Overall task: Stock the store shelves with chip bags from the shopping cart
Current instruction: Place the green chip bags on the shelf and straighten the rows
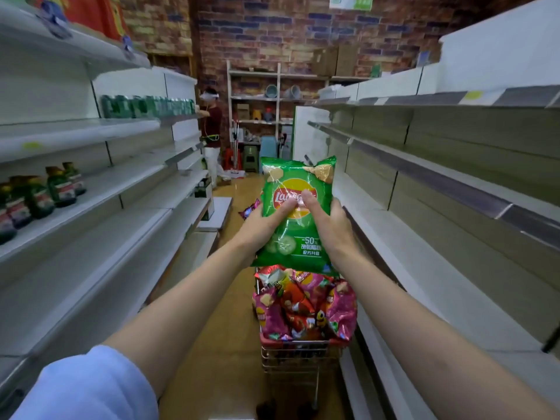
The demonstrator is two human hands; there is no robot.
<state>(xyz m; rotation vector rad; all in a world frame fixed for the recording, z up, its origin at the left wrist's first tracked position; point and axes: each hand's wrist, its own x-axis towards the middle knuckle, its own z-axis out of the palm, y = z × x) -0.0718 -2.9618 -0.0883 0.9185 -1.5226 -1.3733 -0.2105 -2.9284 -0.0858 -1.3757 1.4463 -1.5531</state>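
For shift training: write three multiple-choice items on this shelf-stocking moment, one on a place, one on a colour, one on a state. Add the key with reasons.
1. Where is the held chip bag?
A. above the cart
B. on the left shelf
C. on the floor

2. What colour is the held bag?
A. red
B. green
C. blue

3. How is the bag held?
A. left hand only
B. right hand only
C. both hands

Key: 1 A, the cart's bag pile sits below it. 2 B, its front is green. 3 C, fingers of each hand curl round it.
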